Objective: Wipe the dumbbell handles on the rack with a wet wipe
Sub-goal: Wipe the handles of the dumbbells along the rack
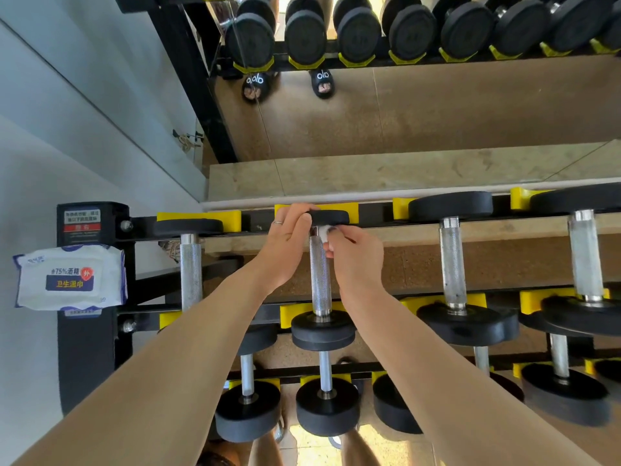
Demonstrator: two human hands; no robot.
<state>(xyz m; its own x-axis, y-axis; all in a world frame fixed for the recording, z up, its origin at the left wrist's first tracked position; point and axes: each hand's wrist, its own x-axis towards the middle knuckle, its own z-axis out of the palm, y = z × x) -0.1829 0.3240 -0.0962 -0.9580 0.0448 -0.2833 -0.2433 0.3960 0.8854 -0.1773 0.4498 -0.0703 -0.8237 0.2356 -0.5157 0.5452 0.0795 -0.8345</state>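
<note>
Second dumbbell from the left on the top tier of the black steel rack with yellow cradles (339,210): black rubber ends, knurled silver handle (319,274), lying front-to-back across the rails. Left hand (289,240) fingers curled over the dumbbell's far black end plate (331,217), gripping it. Right hand (356,253) fingers curled, pinching a small bunched white wet wipe (324,235) against the far end of that handle, just under the end plate. Near end of the handle is bare.

Same tier: one knurled-handle dumbbell (191,264) left of it, two bigger ones (452,264) to its right. Lower tier below holds more black dumbbells (326,395).

White wet-wipe pack with blue label (69,277) sits on the rack's left end frame, well left of the gripped dumbbell. Mirror (437,105) behind the rack reflects dumbbells and two black sandals.
</note>
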